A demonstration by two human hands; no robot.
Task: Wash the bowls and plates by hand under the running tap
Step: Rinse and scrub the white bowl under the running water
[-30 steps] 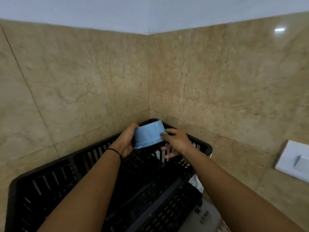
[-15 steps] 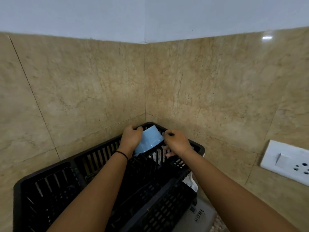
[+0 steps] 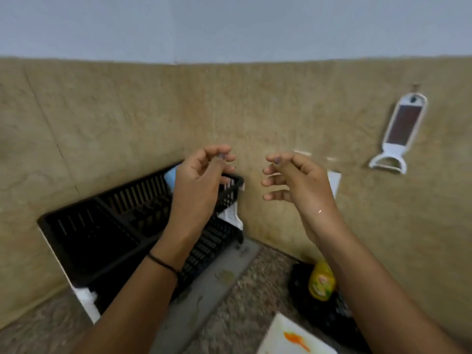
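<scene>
blue bowl [image 3: 170, 176] sits in rack [image 3: 109, 226]; both hands' fingers [image 3: 274, 172] loosely curled, empty.

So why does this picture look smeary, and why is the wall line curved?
Head view: motion blur softens everything, so the hanging grater and yellow bottle show no fine detail; the wide lens bows the tile edge; lighting is dim and flat, with one tiny glint on the right hand.

The light blue bowl [image 3: 170, 175] sits in the far corner of the black dish rack [image 3: 107, 226], mostly hidden behind my left hand [image 3: 198, 185]
</scene>
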